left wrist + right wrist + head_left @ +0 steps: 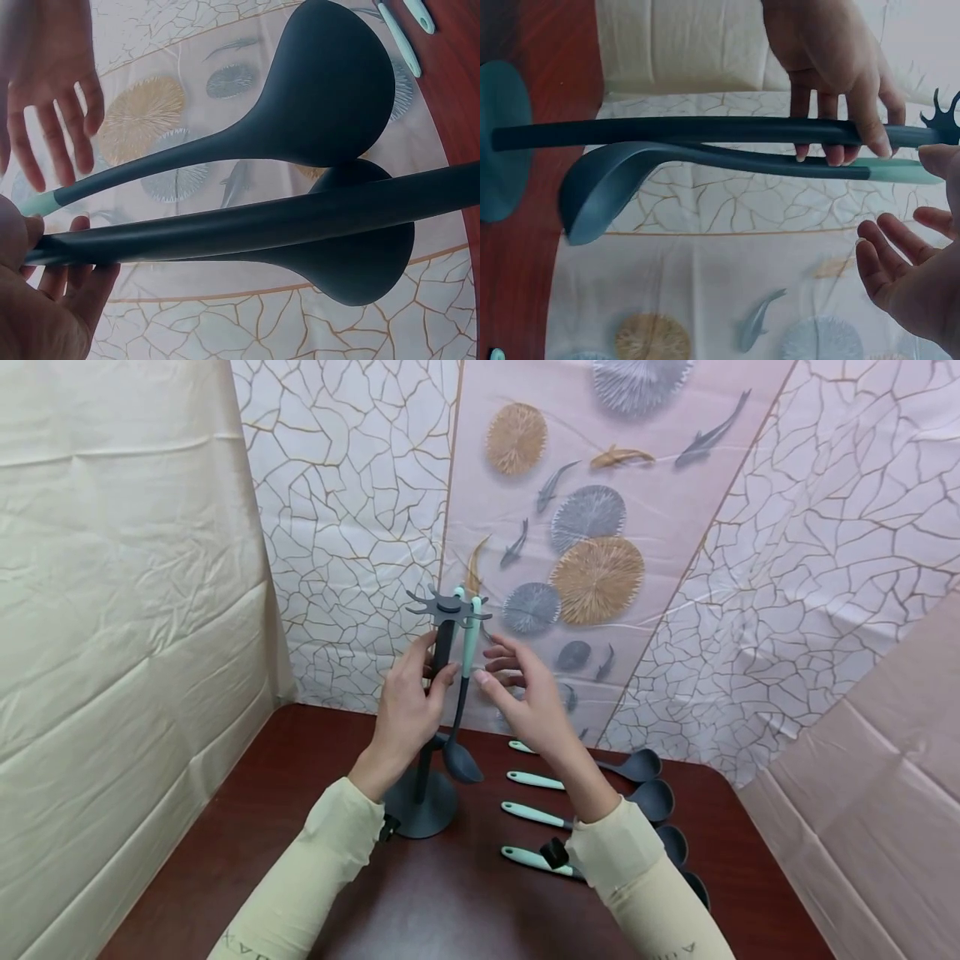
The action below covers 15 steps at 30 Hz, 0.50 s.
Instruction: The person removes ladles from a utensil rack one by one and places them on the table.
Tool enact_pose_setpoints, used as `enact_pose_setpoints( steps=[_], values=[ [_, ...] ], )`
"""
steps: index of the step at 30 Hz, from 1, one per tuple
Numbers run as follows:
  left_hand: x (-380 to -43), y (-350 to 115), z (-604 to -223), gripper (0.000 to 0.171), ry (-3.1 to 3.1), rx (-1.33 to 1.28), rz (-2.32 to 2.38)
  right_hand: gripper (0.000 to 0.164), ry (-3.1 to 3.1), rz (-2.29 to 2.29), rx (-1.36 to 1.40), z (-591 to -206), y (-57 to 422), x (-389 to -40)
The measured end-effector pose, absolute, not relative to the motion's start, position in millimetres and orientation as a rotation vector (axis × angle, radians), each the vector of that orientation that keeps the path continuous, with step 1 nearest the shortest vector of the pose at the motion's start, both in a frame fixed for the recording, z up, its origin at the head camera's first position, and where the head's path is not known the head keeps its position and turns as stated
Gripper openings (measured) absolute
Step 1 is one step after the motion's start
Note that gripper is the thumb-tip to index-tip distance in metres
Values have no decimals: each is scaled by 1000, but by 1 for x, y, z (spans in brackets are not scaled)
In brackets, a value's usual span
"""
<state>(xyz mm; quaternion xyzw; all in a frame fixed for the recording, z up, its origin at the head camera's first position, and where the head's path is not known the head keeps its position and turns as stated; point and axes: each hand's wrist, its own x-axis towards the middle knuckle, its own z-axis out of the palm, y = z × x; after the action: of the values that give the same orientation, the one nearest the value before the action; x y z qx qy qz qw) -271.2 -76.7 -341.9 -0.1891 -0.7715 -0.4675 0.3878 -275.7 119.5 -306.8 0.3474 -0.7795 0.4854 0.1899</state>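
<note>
Left hand point(405, 706) clamped round the post of a dark, smooth, matte stand point(443, 647), fingers one side, thumb the other, just under the crown. Crown point(448, 606) = flat ring of thin curved prongs, like a little spider; base point(420, 812) = round flat disc on the table point(450, 902), post leaning a bit from where I stand.

Right hand point(534, 693): fingers apart and loosely bent, just beside a hung ladle point(469, 647); can't tell if the thumb touches it. That ladle hangs from the crown, bowl down: smooth mint handle, slim dark neck, deep rounded bowl with a dull sheen. Second ladle point(360, 277) hangs there too, partly behind the post, same dark rounded bowl.

Four more ladles point(652, 800) lie in a rough column on the table, to the person's right, mint handles pointing left, holes in the ends, right arm across some. Tabletop reddish-brown, slightly glossy. Sleeves point(337, 827) pale, soft, bunched at the cuffs. Back cloth point(352, 527) white with gold crackle lines; pink panel point(525, 377), fish and fringed discs.
</note>
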Motion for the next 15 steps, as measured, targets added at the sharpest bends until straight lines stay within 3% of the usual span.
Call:
enact_pose_setpoints(
  steps=[15],
  values=[
    [-270, -76, -340, 43, -1967, -472, -1179, 49, -2138, 1459, 964, -286, 97, -287]
  ],
)
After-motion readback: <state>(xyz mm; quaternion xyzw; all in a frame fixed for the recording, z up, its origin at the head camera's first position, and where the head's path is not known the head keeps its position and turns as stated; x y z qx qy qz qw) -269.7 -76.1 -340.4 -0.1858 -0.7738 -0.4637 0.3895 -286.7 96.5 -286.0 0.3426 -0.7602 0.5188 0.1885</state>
